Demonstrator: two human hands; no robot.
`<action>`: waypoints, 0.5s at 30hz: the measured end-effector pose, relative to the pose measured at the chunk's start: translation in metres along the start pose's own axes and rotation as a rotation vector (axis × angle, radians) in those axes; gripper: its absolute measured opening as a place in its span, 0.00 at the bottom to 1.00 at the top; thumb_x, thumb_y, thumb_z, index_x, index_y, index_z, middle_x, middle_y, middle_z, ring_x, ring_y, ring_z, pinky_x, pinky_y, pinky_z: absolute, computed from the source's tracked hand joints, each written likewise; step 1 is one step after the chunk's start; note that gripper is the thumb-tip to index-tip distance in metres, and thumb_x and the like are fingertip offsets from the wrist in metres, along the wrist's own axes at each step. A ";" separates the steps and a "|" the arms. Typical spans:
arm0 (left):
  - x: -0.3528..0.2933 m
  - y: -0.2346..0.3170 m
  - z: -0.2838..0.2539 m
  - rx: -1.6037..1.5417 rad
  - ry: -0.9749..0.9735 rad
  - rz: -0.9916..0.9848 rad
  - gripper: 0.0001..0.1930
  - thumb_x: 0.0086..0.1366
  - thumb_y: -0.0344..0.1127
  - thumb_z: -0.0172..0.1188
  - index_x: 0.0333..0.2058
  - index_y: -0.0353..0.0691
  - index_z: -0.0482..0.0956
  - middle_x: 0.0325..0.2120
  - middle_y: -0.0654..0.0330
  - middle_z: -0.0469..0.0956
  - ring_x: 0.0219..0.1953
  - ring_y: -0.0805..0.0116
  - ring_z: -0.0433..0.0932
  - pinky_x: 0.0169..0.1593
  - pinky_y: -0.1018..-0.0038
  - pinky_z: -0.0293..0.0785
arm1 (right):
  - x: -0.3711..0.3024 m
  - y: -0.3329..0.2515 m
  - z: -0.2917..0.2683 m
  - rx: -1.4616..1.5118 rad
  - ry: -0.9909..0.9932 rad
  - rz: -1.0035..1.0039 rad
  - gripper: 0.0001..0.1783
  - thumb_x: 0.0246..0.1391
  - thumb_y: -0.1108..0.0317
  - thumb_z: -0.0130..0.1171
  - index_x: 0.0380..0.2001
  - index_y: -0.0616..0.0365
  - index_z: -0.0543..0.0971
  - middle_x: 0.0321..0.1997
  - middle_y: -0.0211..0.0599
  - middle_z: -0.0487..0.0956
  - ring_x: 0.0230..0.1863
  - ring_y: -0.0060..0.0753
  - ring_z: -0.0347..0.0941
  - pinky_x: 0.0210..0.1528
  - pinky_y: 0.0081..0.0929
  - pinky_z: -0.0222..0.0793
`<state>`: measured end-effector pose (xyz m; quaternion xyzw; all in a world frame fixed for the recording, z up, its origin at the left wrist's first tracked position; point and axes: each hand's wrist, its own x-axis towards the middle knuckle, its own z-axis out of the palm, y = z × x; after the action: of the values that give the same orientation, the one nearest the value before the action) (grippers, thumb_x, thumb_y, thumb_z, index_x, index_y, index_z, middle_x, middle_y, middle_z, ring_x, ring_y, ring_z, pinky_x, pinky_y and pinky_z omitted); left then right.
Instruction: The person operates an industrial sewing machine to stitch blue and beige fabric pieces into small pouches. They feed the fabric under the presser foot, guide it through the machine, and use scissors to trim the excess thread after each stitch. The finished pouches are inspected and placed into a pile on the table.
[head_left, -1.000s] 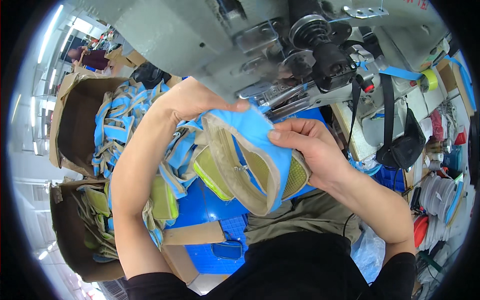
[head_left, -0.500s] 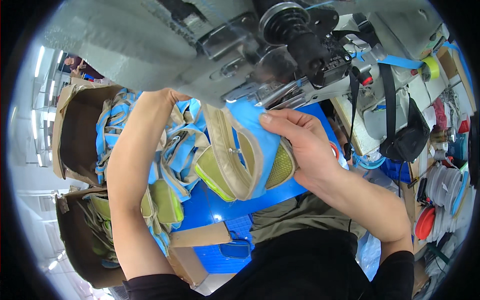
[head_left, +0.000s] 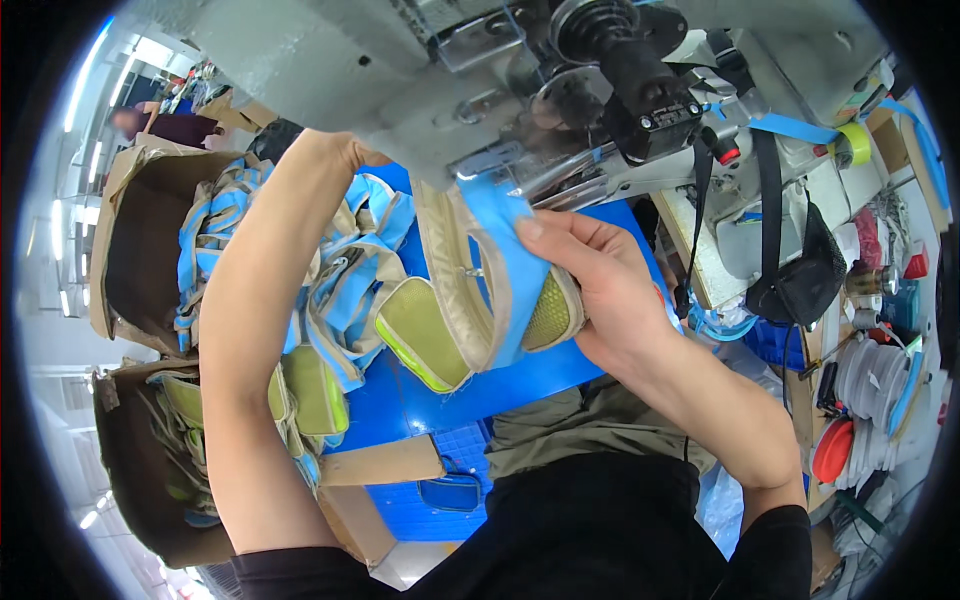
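Observation:
Under the head of a grey sewing machine lies the edge of a partly sewn fabric piece, blue with beige binding, a zipper and green panels. My right hand pinches its blue edge between thumb and fingers, just right of the machine's presser area. The lower part of the piece hangs toward me, with a green panel and a green mesh panel showing. My left hand reaches up behind the machine head, at the far left of the piece. Its fingers are hidden by the machine.
On the blue table, more blue and beige sewn pieces lie heaped to the left. Two cardboard boxes stand beyond them. At right are a black mesh pouch, tape rolls and stacked white reels. Far left, another person is visible.
The view has shifted slightly. The fabric piece sits a little higher beneath the machine and its green panel shows more fully. My right hand keeps its pinch on the blue edge.

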<state>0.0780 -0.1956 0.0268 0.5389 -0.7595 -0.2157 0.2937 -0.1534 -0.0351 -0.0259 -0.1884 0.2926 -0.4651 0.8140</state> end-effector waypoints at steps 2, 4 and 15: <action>-0.003 0.005 0.005 0.027 0.002 0.033 0.15 0.62 0.35 0.68 0.47 0.39 0.81 0.44 0.58 0.82 0.46 0.65 0.79 0.53 0.69 0.74 | -0.002 -0.003 -0.003 0.003 -0.014 0.011 0.14 0.60 0.67 0.67 0.42 0.68 0.82 0.38 0.38 0.85 0.35 0.22 0.81 0.40 0.22 0.77; -0.004 0.009 0.008 0.070 0.001 0.065 0.15 0.62 0.35 0.67 0.47 0.39 0.81 0.44 0.57 0.82 0.46 0.65 0.79 0.53 0.68 0.74 | -0.002 -0.004 -0.004 0.017 -0.041 0.015 0.14 0.61 0.67 0.66 0.43 0.68 0.82 0.38 0.39 0.85 0.36 0.22 0.81 0.40 0.23 0.78; -0.011 0.005 0.005 0.258 0.077 0.169 0.15 0.65 0.35 0.64 0.49 0.37 0.80 0.46 0.55 0.82 0.49 0.62 0.79 0.57 0.66 0.73 | -0.002 -0.006 0.001 -0.139 0.032 0.037 0.13 0.60 0.64 0.67 0.42 0.63 0.82 0.35 0.30 0.84 0.32 0.17 0.77 0.33 0.18 0.71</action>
<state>0.0738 -0.1835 0.0241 0.5142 -0.8116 -0.0700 0.2682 -0.1579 -0.0367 -0.0210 -0.2316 0.3408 -0.4315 0.8025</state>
